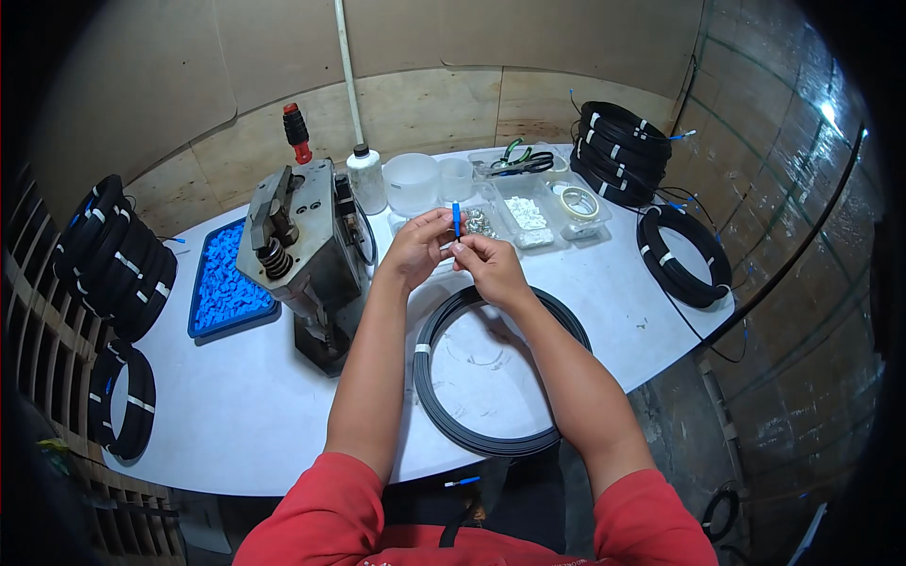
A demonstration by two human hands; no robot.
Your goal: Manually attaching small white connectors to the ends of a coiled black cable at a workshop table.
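Above the table, both my hands meet at a slim blue cable connector (457,217) standing upright on the end of a black cable. My left hand (417,249) pinches it from the left. Just below, the fingers of my right hand (493,270) are closed on the connector's dark lower end, where the cable joins. Beneath my forearms lies a coil of black cable (453,426), bound with a white tie. A second blue connector (462,482) with a white tip hangs past the table's front edge.
On the left stand a metal hand press (311,236), a tray of blue parts (228,283) and tied cable coils (118,264). Behind my hands are a bottle (366,179), round tubs (411,179) and boxes of white parts (527,215). More coils (618,156) are stacked at right.
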